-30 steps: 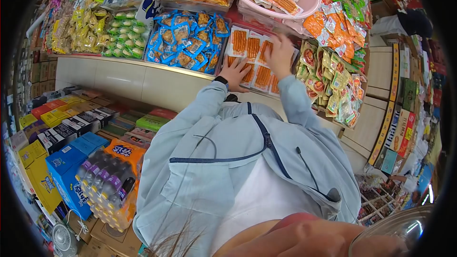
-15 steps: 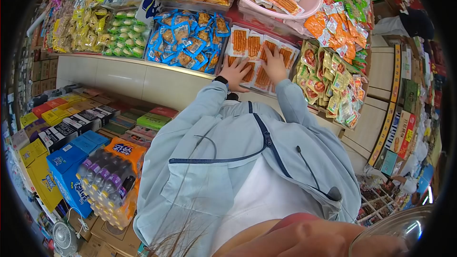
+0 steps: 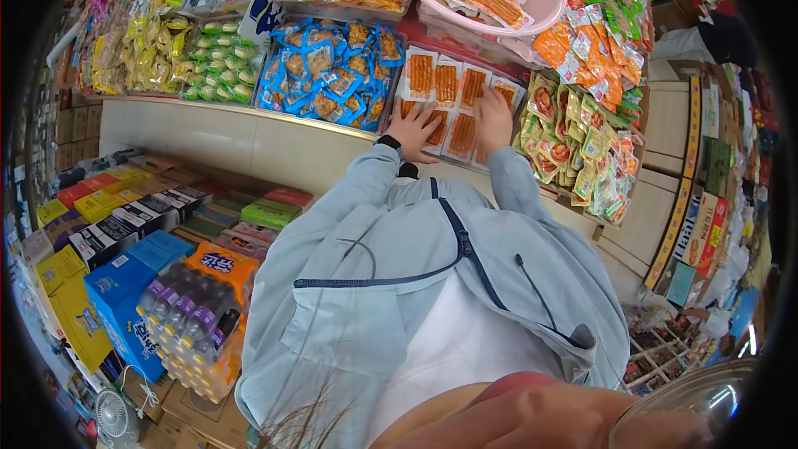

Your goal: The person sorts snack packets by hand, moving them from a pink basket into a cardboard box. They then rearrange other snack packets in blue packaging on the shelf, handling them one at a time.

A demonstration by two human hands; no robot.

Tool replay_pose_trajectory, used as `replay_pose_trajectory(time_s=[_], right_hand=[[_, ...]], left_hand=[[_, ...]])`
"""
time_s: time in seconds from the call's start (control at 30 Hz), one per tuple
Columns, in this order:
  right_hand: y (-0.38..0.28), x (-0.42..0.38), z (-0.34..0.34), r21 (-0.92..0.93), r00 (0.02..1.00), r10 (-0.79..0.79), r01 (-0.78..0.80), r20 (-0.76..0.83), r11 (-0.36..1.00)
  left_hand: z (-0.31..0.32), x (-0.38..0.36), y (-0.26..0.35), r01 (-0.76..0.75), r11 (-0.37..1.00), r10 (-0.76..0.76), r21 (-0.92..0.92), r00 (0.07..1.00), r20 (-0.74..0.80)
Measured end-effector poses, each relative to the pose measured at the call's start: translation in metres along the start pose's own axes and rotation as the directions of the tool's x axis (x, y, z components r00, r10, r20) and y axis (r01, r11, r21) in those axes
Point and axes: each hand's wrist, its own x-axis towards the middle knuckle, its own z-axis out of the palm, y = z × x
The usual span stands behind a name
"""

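Note:
Flat clear-and-white packets of orange-brown snack sticks lie in rows in a shallow display tray. My left hand, with a dark band on its wrist, rests open with fingers spread over the lower left packets. At the tray's right side, my right hand touches the packets with its fingertips. Its fingers are stretched forward, and their tips are partly hidden. Neither hand visibly lifts a packet. Above the tray, a pink basket holds more packets of the same kind.
Blue-wrapped snacks fill the tray on the left, and beige-green packets lie to the right. Orange packets sit farther up. Below left, several stacked boxes and wrapped bottles stand beside me.
My right hand has moved to the right across the packets, uncovering those in the upper middle. My left hand has stayed nearly in place.

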Motion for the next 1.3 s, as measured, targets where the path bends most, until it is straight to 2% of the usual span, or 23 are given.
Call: replay_pose_trajectory(time_s=[0.07,0.1,0.2,0.23,0.33,0.37,0.5,0.6,0.7,0.8,0.87,0.93,1.03,1.13,1.17,1.27,1.3], right_hand=[[0.010,0.006,0.000,0.212,0.976,0.132,-0.094,-0.173,0.973],[0.002,0.017,-0.018,0.358,0.954,0.276,-0.221,-0.112,0.907],[-0.004,0.039,-0.029,0.354,0.863,0.473,-0.504,0.176,0.788],[0.009,0.041,-0.012,0.242,0.907,0.340,-0.398,0.248,0.885],[-0.003,0.032,0.033,0.148,0.970,0.233,-0.242,0.075,0.959],[-0.011,0.031,0.039,0.013,0.913,0.341,-0.353,0.223,0.936],[-0.022,0.027,0.049,-0.117,0.867,0.401,-0.383,0.296,0.916],[-0.005,0.021,0.032,0.031,0.927,0.266,-0.284,0.265,0.958],[-0.009,0.031,-0.004,0.212,0.840,0.475,-0.530,0.262,0.821],[-0.026,0.054,-0.053,0.577,0.906,0.421,-0.367,0.044,0.730],[-0.030,0.077,-0.075,0.601,0.902,0.333,-0.110,-0.274,0.791],[-0.045,0.115,-0.098,0.607,0.856,0.321,-0.012,-0.404,0.794],[-0.036,0.172,-0.116,0.180,0.940,-0.029,0.096,-0.339,0.979],[-0.012,0.199,-0.077,-0.202,0.984,-0.169,0.178,0.060,0.963],[-0.012,0.199,-0.070,-0.223,0.993,-0.098,0.112,0.072,0.968],[-0.014,0.201,-0.069,-0.208,0.994,-0.085,0.097,0.067,0.973],[-0.017,0.197,-0.070,-0.208,0.986,-0.159,0.146,-0.047,0.967]], left_hand=[[0.000,0.000,-0.001,0.001,1.000,-0.001,-0.009,1.000,0.001],[0.001,0.000,-0.001,0.005,1.000,-0.005,-0.007,1.000,-0.004],[0.000,-0.002,-0.001,0.004,1.000,-0.004,-0.001,1.000,-0.001],[-0.002,-0.001,-0.001,0.005,1.000,-0.005,-0.003,1.000,0.007],[-0.005,0.000,0.000,0.008,1.000,-0.008,-0.017,1.000,0.008],[-0.005,-0.001,0.000,0.010,1.000,-0.010,-0.021,1.000,0.009],[0.000,-0.001,-0.002,0.005,0.999,-0.006,-0.045,1.000,-0.026],[-0.001,0.000,-0.002,0.008,0.999,-0.008,-0.043,1.000,0.007],[-0.006,-0.001,-0.001,0.015,0.998,-0.013,-0.053,0.999,0.034],[-0.002,-0.002,-0.002,0.018,0.998,-0.017,-0.062,1.000,0.025],[-0.008,-0.002,-0.001,0.025,0.999,-0.022,-0.042,0.999,0.048],[-0.009,-0.002,0.002,0.024,0.999,-0.022,-0.033,0.998,0.067],[-0.009,-0.001,-0.001,0.026,0.999,-0.024,-0.026,0.997,0.074],[-0.009,-0.002,0.000,0.024,0.999,-0.022,-0.028,0.997,0.077],[-0.009,-0.002,0.000,0.025,0.999,-0.023,-0.029,0.997,0.077],[-0.009,0.000,-0.001,0.029,0.999,-0.027,-0.020,0.997,0.075],[-0.008,-0.001,0.001,0.029,0.999,-0.028,-0.018,0.997,0.075]])
